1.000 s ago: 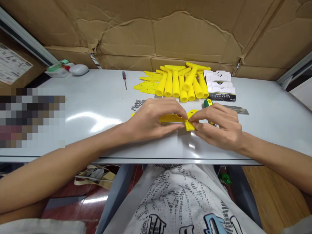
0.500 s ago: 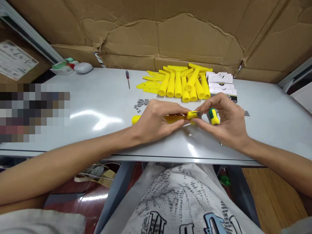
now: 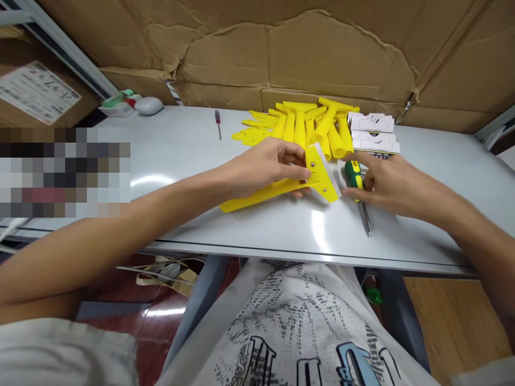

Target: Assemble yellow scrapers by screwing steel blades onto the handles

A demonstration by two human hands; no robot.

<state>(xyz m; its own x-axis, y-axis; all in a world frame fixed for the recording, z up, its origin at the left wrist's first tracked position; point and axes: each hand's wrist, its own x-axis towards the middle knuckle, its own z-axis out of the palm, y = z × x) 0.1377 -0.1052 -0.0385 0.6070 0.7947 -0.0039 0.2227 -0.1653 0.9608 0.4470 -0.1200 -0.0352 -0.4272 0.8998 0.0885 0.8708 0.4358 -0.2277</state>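
My left hand (image 3: 273, 166) grips a yellow scraper (image 3: 277, 188) near its head, thumb on top. The head faces right, with two screws in its face and a pale blade along its edge. Just right of the blade is my right hand (image 3: 388, 179), its thumb and forefinger stretched out and apart, the other fingers curled. It holds nothing that I can see. Beside its fingertips lies a screwdriver (image 3: 354, 174) with a green and yellow handle, its shaft pointing toward the table's front edge.
Behind my hands lie several yellow scraper handles (image 3: 300, 126) and flat yellow pieces (image 3: 251, 136). White printed cards (image 3: 372, 124) are stacked at their right. A small screwdriver (image 3: 218, 123), a grey mouse (image 3: 148, 105) and a small clear box (image 3: 117, 107) sit farther left. Cardboard (image 3: 225, 64) walls the back.
The scraper has turned so its flat face and both screws show. My right hand has let go of its head and moved right, fingers spread. The view has shifted slightly.
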